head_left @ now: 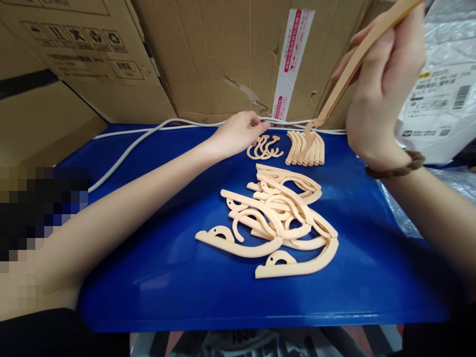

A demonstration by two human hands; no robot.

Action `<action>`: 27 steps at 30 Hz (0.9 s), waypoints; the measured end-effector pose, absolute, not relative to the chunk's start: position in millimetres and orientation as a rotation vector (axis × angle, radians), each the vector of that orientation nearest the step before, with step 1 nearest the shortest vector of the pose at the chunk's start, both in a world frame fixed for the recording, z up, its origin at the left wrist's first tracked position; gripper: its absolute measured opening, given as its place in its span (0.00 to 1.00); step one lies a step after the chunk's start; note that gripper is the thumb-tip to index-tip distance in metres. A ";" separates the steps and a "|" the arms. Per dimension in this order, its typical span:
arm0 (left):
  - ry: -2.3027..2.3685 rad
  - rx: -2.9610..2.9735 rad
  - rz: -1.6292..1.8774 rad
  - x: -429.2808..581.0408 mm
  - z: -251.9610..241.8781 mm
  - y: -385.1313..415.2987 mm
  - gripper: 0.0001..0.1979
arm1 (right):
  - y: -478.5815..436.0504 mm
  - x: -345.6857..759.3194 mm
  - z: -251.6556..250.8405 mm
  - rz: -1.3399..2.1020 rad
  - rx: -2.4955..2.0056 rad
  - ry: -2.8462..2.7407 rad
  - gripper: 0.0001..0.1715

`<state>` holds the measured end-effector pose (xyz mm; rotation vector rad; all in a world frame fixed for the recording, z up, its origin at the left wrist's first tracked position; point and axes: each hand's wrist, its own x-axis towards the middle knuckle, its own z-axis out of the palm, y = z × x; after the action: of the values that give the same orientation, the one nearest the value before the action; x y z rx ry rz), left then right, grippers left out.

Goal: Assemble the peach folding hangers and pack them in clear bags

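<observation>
My right hand (386, 79) is raised at the upper right, its fingers wrapped round a long beige plastic hanger arm (347, 77). That piece slants down to the left, and a smaller curved part hangs from its lower end. At the back of the table, my left hand (241, 131) reaches over a small group of beige hanger hooks (266, 148). Its thumb and fingers are pinched together, and what they hold, if anything, is hidden. Several loose curved hanger arms (305, 151) lie side by side just right of the hooks. Nearer me lies a pile of folding hangers (275, 218).
Cardboard boxes (223, 54) stand behind the blue table (167, 292). A white cable (126, 158) runs along the back and left edge. Plastic-wrapped parcels (439, 104) with labels lie on the right, with bubble wrap (405, 208) below them.
</observation>
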<state>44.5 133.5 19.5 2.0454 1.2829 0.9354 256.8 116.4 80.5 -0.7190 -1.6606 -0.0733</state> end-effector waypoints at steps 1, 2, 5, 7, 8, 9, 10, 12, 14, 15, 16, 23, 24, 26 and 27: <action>1.258 2.005 0.947 46.8 23.1 130.2 0.17 | 116.4 255.2 80.7 -0.059 -0.653 -1.616 0.12; 1.227 1.963 0.948 49.4 27.0 126.5 0.20 | 116.8 253.6 80.8 -0.033 -0.600 -1.567 0.11; 1.016 1.811 0.883 55.7 39.7 114.9 0.24 | 119.7 249.4 78.9 0.201 -0.599 -1.454 0.08; 0.937 1.744 0.869 56.4 47.2 108.8 0.20 | 122.9 247.2 74.7 0.418 -0.725 -1.397 0.07; 0.935 1.711 0.886 55.6 50.2 106.5 0.17 | 124.5 246.5 71.9 0.499 -0.796 -1.383 0.06; 0.954 1.667 0.911 54.0 52.6 104.7 0.14 | 126.1 246.0 68.9 0.544 -0.852 -1.376 0.06; 0.979 1.607 0.936 52.0 54.4 103.4 0.13 | 127.4 245.9 66.0 0.563 -0.898 -1.390 0.06; 1.025 1.469 0.964 47.0 56.3 102.0 0.16 | 128.1 246.9 61.6 0.536 -0.957 -1.494 0.07; 1.056 1.369 0.973 42.0 56.6 101.7 0.17 | 126.0 249.0 60.3 0.462 -1.008 -1.660 0.07; 1.065 1.339 0.968 40.0 56.5 101.7 0.18 | 124.0 250.1 60.6 0.416 -1.028 -1.734 0.06; 1.075 1.316 0.955 38.5 56.2 101.7 0.17 | 121.6 251.1 61.2 0.340 -1.052 -1.825 0.05; 1.076 1.268 0.746 41.2 59.0 101.4 0.17 | 108.6 245.4 54.6 -0.635 -1.188 -2.517 0.18; 1.077 1.283 0.729 41.8 59.4 101.8 0.16 | 107.7 244.0 52.5 -0.636 -1.181 -2.542 0.18; 1.087 1.338 0.698 42.2 58.7 103.4 0.15 | 105.9 241.6 49.0 -0.662 -1.186 -2.605 0.18; 1.093 1.377 0.692 42.4 57.4 104.5 0.14 | 105.2 240.3 47.7 -0.666 -1.202 -2.624 0.18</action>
<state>42.4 104.5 57.4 1.3775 1.0931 0.6916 240.3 105.2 47.7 -1.2016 -2.6239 -0.6655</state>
